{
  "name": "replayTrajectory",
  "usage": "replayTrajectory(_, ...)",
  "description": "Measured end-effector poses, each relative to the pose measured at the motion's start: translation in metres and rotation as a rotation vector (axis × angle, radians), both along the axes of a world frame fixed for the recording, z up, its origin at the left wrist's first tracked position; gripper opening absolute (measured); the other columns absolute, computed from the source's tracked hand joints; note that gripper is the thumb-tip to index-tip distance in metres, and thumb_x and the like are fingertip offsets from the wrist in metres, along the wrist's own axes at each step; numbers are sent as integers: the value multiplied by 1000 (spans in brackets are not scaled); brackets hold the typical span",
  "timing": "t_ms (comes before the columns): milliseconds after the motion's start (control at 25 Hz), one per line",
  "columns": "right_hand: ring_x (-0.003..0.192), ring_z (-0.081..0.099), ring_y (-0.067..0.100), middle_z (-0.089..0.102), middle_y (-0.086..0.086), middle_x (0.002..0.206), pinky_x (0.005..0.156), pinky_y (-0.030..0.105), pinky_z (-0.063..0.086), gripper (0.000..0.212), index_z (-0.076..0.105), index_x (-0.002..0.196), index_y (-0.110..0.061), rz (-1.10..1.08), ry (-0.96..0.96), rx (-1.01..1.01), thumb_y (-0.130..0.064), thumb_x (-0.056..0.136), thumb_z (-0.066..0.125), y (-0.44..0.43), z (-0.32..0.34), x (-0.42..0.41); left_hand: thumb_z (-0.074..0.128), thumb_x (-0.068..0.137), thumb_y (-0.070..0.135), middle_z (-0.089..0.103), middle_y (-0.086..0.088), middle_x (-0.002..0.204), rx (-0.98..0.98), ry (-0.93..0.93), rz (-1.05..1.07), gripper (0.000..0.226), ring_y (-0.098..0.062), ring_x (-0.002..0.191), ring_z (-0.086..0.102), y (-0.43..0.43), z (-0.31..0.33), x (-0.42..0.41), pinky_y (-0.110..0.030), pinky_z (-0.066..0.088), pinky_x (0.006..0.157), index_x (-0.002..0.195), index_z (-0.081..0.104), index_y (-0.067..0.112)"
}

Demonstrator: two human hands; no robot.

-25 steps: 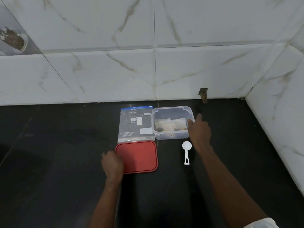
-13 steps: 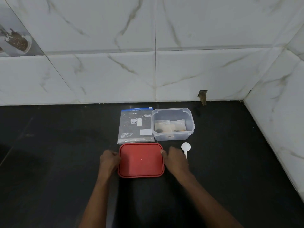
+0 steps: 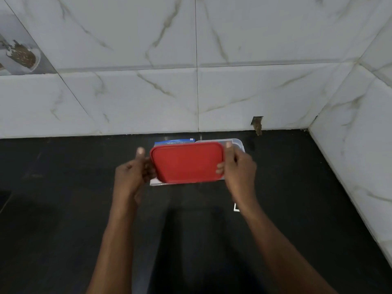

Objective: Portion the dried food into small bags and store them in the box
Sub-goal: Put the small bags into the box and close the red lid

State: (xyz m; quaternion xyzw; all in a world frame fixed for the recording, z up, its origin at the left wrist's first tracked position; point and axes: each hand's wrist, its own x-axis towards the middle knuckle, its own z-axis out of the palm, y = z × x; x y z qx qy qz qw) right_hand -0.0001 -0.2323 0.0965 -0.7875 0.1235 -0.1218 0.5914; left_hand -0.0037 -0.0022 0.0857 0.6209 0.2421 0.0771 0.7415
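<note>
Black stone counter: work surface.

Red rectangular plastic lid is held off the counter. Left hand and right hand each clamp a short edge.

Clear plastic box sits behind the lid, near the wall; contents hidden.

Blue-topped food pouch lies just left of the box. White scoop is mostly covered.

Judgement: portioning probably finished; seating the lid remains.

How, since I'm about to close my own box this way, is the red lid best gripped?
By its two short edges, one hand from each side, as the left hand and right hand grip it. The red lid is a thin, flat rectangle above the clear box; end grips should keep it level and leave the long edges free to seat.
</note>
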Motion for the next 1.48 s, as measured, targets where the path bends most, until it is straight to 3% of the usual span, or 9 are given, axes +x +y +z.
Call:
replayTrajectory(200, 66, 71, 11, 72, 2, 71, 71, 38, 60, 24, 72, 82, -9, -94, -108, 88, -26, 93, 59, -49, 4, 41, 78, 84, 8, 67, -16, 74, -66, 14, -54, 17, -26, 67, 64, -49, 10, 49, -31, 61, 66, 86, 70, -7)
replayTrajectory(280, 73, 67, 9, 72, -4, 79, 79, 40, 58, 12, 73, 88, -13, -108, -25, -90, -13, 84, 63, -67, -15, 57, 84, 72, -1, 71, -16, 85, 66, 69, -66, 27, -29, 75, 69, -68, -4, 66, -40, 62, 77, 95, 72, -5)
replayTrajectory(400, 76, 62, 14, 68, 3, 87, 77, 32, 54, 25, 69, 104, -7, -84, 39, -279, 2, 82, 59, -78, -45, 71, 80, 71, 1, 76, -9, 80, 419, 136, -98, 15, -25, 74, 72, -96, -23, 83, -35, 60, 76, 86, 78, 6)
replayTrajectory(520, 78, 63, 20, 69, 8, 87, 70, 29, 48, 18, 69, 97, -6, -77, 96, -503, -1, 86, 56, -80, -71, 83, 71, 77, 2, 72, -7, 74, 705, 231, -81, 10, -18, 65, 62, -112, -34, 85, -27, 46, 63, 77, 77, 10)
replayTrajectory(720, 79, 62, 24, 66, 9, 90, 70, 35, 51, 20, 70, 93, -4, -77, 179, -623, -4, 90, 49, -77, -86, 92, 64, 81, -2, 71, -11, 74, 779, 275, -89, 15, -21, 64, 58, -114, -51, 86, -27, 42, 62, 77, 75, 8)
replayTrajectory(960, 84, 59, 27, 62, 12, 95, 75, 41, 51, 21, 59, 105, -8, -31, 190, -592, -5, 95, 41, -73, -100, 86, 76, 82, 0, 76, -15, 100, 667, 246, -136, 23, -26, 91, 72, -109, -57, 82, -26, 50, 73, 105, 76, 0)
replayTrajectory(1240, 97, 57, 28, 55, 12, 112, 80, 38, 48, 23, 53, 119, -10, 3, 108, -619, -20, 102, 42, -71, -88, 63, 61, 96, 8, 58, -12, 133, 866, 53, -278, 46, -21, 113, 59, -115, -57, 69, -22, 40, 90, 141, 55, 10)
replayTrajectory(1360, 86, 59, 27, 60, 9, 93, 67, 31, 37, 18, 61, 92, -7, -106, 70, -696, -18, 98, 49, -77, -92, 29, 60, 96, 11, 48, -12, 148, 1019, -102, -499, 38, -26, 132, 49, -122, -63, 65, -15, 29, 103, 134, 62, 8)
replayTrajectory(1480, 82, 66, 27, 69, 7, 85, 61, 28, 34, 25, 65, 83, -10, 59, 357, -798, -30, 94, 55, -68, -121, -11, 61, 96, 15, 52, -11, 145, 1132, -149, -644, 29, -29, 134, 47, -123, -79, 57, -30, 37, 110, 123, 71, 10)
